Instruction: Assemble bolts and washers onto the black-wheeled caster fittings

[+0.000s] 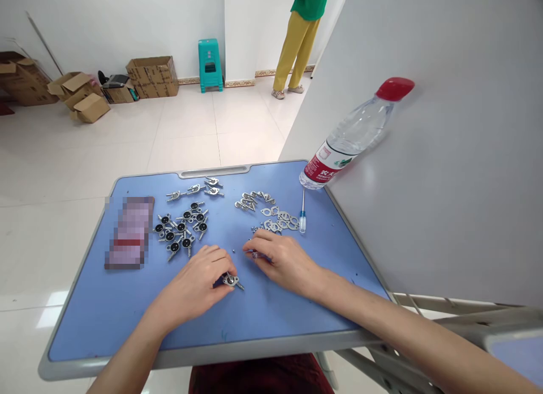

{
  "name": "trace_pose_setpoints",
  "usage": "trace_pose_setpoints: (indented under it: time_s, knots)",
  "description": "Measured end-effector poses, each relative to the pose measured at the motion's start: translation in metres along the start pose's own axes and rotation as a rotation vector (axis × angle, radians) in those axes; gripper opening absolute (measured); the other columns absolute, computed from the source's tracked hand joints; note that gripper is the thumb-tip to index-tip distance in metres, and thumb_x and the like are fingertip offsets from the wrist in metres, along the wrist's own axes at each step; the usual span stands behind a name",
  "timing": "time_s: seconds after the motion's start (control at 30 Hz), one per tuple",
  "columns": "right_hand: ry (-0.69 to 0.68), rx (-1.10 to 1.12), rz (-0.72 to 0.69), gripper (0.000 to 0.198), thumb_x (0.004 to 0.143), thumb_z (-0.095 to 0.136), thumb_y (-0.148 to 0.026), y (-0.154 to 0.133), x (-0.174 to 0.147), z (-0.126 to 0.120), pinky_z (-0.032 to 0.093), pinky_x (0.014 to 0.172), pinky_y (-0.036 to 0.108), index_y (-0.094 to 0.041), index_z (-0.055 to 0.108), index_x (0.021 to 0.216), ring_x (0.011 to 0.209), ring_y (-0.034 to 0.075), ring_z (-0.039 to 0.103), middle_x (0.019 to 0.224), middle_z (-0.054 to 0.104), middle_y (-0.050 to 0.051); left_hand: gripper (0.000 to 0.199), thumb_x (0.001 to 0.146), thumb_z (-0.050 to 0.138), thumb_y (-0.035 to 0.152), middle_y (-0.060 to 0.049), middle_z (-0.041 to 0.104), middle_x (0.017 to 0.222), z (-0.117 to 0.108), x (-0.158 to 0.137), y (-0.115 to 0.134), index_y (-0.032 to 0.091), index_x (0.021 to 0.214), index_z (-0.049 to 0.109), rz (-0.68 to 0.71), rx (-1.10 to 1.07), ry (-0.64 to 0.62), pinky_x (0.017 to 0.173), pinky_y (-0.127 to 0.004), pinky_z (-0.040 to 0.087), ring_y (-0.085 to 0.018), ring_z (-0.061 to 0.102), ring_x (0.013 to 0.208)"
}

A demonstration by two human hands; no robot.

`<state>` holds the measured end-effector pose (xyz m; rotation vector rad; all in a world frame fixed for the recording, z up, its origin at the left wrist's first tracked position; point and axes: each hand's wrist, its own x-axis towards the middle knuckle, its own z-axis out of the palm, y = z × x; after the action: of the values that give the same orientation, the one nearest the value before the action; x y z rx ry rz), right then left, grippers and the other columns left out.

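My left hand [207, 278] is closed on a small metal fitting [231, 279] with an oval flange and a short stem, low over the blue table [203, 326]. To its right, my right hand [282, 258] has its fingers drawn together around something small and shiny, too hidden to name. A tiny metal piece [233, 251] lies between the hands. Beyond my right hand are loose oval flange plates [282, 217] and a screwdriver [302, 221] with a clear blue handle. Fittings with black round faces [181, 227] lie in a group beyond my left hand.
More metal fittings [194, 188] and curved metal pieces [253, 200] lie toward the far edge. A blurred purple item [129, 232] is at left. A water bottle [343, 145] stands against the grey panel [458, 156] at right. Beyond are cartons [153, 77], a stool [210, 65] and a person [297, 48].
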<state>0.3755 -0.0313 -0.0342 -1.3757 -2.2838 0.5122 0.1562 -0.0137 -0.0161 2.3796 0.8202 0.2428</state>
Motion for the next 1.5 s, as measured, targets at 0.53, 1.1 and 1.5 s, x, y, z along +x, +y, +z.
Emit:
trace_pose_setpoints:
  time_s: [0.53, 1.1, 1.5]
  knots:
    - [-0.217, -0.339, 0.005, 0.018, 0.084, 0.052, -0.003, -0.017, 0.024, 0.009, 0.026, 0.049, 0.026, -0.015, 0.064, 0.09, 0.061, 0.014, 0.059, 0.091, 0.067, 0.006, 0.015, 0.082, 0.064, 0.006, 0.002, 0.063, 0.088, 0.002, -0.001, 0.001, 0.019, 0.083, 0.057, -0.033, -0.032, 0.015, 0.083, -0.033, 0.041, -0.018, 0.055, 0.089]
    - [0.126, 0.068, -0.286, 0.02, 0.096, 0.039, -0.011, -0.011, -0.016, 0.024, 0.044, 0.052, 0.022, -0.019, 0.056, 0.089, 0.065, 0.013, 0.058, 0.08, 0.064, 0.004, 0.017, 0.077, 0.062, 0.003, 0.004, 0.058, 0.082, 0.016, 0.007, 0.005, 0.018, 0.079, 0.053, -0.114, -0.057, 0.14, 0.087, -0.034, 0.035, -0.015, 0.054, 0.081]
    - [0.122, -0.119, -0.44, 0.028, 0.089, 0.04, -0.004, -0.005, -0.024, 0.014, 0.043, 0.048, 0.023, -0.017, 0.057, 0.107, 0.063, 0.013, 0.062, 0.091, 0.069, 0.008, 0.018, 0.075, 0.06, 0.002, 0.004, 0.06, 0.082, 0.017, 0.006, 0.004, 0.019, 0.08, 0.055, -0.104, -0.076, 0.172, 0.092, -0.035, 0.034, -0.015, 0.053, 0.082]
